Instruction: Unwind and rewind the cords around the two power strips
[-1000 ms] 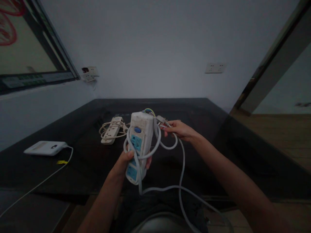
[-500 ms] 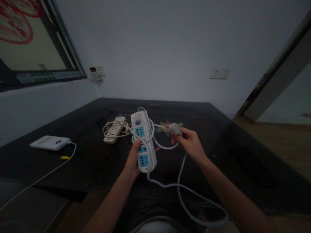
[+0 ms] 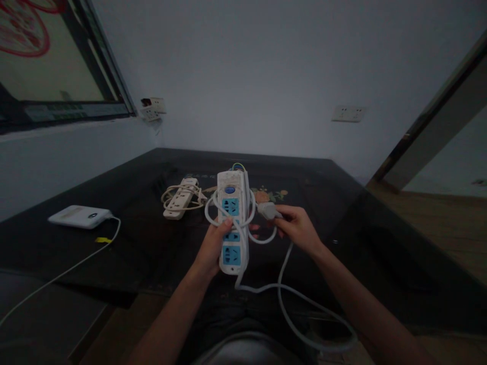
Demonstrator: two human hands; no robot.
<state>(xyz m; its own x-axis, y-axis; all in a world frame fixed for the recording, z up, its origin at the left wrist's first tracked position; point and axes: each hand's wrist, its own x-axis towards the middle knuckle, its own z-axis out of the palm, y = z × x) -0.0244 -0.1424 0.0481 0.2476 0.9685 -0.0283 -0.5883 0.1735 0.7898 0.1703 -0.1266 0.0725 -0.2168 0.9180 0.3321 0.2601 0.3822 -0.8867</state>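
Observation:
My left hand is wrapped round the middle of a white power strip with blue sockets, held upright over a dark table. Its white cable loops around the strip's upper half and hangs down in a long slack loop toward my lap. My right hand is closed on the cable's white plug, just right of the strip. Coloured wires poke out of the strip's far end.
A second beige power strip with coiled cord lies on the table behind. A white flat device with a cable sits at the left. Wall sockets are on the back wall, a window at the left.
My right hand has brought the plug from behind the strip's top down to its right side. The strip has shifted slightly right, and the cable loops around it sit tighter.

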